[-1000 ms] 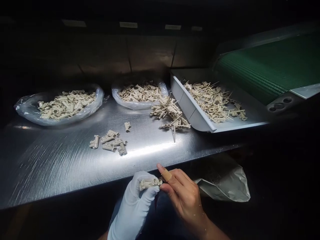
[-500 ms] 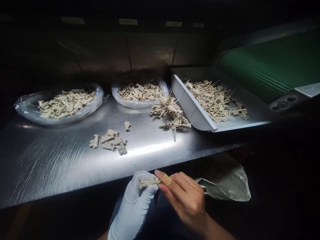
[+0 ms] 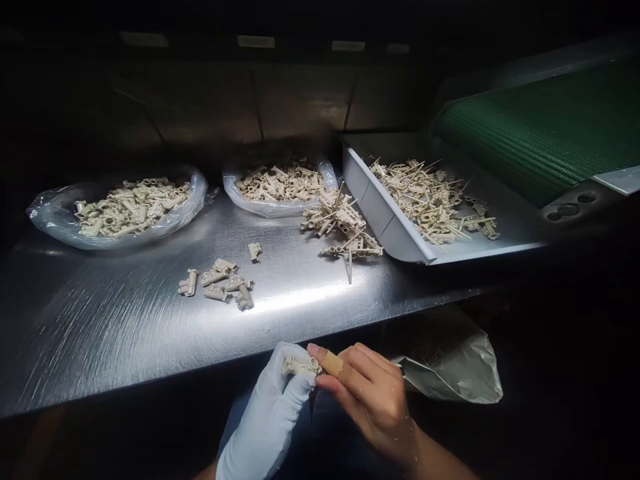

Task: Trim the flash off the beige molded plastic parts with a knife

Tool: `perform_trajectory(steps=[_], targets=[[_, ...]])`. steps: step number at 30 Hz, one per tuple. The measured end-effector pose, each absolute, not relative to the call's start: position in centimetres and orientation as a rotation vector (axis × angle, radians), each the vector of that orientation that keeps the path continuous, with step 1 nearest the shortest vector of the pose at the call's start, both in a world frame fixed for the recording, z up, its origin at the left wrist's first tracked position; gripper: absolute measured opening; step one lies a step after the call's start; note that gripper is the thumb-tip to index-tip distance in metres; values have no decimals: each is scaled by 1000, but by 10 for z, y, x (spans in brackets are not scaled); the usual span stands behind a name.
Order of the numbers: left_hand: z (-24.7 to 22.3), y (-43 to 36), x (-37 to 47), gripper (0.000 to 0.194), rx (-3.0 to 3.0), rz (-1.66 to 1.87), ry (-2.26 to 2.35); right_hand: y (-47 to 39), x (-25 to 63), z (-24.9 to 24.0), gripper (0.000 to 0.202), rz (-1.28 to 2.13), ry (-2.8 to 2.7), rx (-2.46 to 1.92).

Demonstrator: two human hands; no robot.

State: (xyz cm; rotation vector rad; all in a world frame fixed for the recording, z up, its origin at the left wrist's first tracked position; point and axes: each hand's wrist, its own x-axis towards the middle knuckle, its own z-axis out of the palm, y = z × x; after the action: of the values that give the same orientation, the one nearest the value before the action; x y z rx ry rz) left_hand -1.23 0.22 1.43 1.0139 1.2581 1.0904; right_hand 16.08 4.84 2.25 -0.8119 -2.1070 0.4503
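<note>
In front of the table's edge, my left hand [image 3: 273, 407], in a white glove, is closed around a beige moulded plastic part [image 3: 298, 365] with a round opening at its right end. My bare right hand [image 3: 375, 390] is pinched at that same end, index finger and thumb close against it. Tan tape [image 3: 332, 363] wraps the index finger. Whatever the right fingers grip, if anything, is hidden. Several loose beige parts [image 3: 217, 293] lie on the metal table just beyond my hands.
Two clear plastic bags [image 3: 55, 223] [image 3: 280, 210] of beige parts stand at the back of the metal table [image 3: 125, 333]. A pile of parts with thin stems [image 3: 345, 227] lies beside a grey tray [image 3: 393, 213] holding more. A green conveyor [image 3: 545, 127] and silvery bag [image 3: 465, 373] are at right.
The beige part has turned slightly in my left hand, its round opening now facing more toward me. My right fingers have shifted a little at its end. The parts on the table look unmoved.
</note>
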Motion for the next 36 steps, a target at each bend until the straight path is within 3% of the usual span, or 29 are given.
perform_trajectory(steps=[5,11,22,28,32,36], targets=[[17,1,-10,28,1136,1166,1252,50,158,20,38,451,-2062,-841],[11,5,-16,27,951,983,1201,51,160,22,34,400,-2111,-797],[8,1,-17,11,876,1144,1194,54,161,25,30,1090,-1580,-1059],[13,6,-13,19,743,1217,1186,52,155,21,39,1479,-1534,-1070],[16,7,-16,21,780,1244,1259,52,159,20,27,1264,-1692,-1045],[22,6,-16,27,886,1199,1256,51,160,24,32,894,-1884,-922]])
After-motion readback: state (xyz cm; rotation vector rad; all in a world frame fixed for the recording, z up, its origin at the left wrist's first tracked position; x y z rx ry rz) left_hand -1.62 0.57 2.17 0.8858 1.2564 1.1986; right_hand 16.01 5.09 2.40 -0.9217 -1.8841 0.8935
